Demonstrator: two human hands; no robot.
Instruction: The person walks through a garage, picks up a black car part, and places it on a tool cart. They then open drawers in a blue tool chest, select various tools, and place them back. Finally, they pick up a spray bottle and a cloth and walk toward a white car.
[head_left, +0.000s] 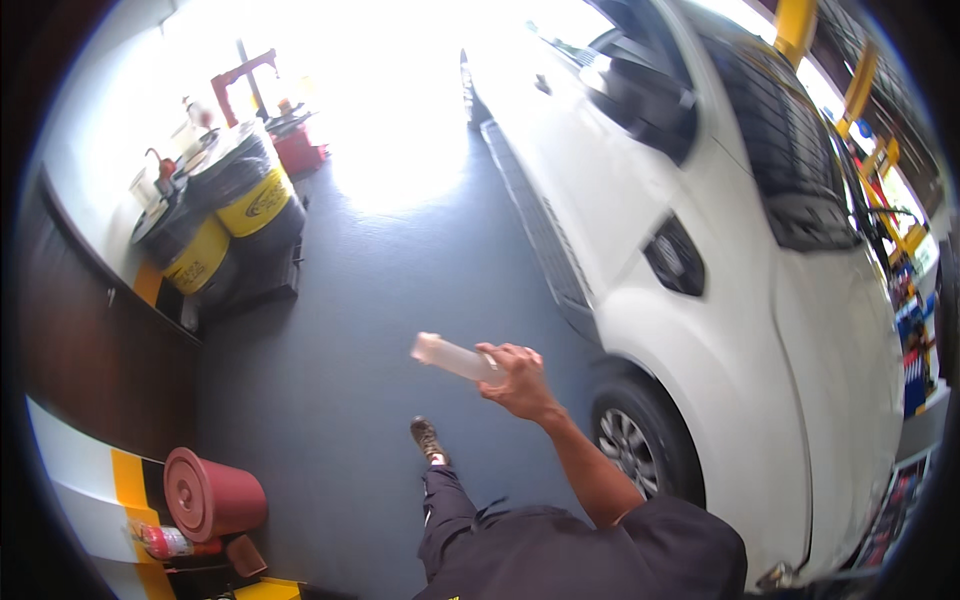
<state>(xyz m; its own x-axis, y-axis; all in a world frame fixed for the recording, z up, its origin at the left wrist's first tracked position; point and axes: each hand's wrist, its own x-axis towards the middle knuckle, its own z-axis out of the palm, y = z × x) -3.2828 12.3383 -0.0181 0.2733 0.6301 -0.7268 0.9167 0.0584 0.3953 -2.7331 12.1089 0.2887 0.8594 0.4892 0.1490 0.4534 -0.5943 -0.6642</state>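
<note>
The right hand [515, 382] grasps the bottle [458, 358] by its right end, fingers wrapped round, probably for a secure carry above the floor [350, 300], left of the car [740, 340]. The left hand is unseen; its grip I cannot tell. 2 drums [262, 205] stand near the floor's left edge, likely sparing walking space.

From my head, the wide fisheye looks steeply down, over my right hand [520, 382] nearby, onto the floor [345, 370].

The container [458, 358] is left of the vehicle [710, 335], right of the drums [250, 190].
</note>
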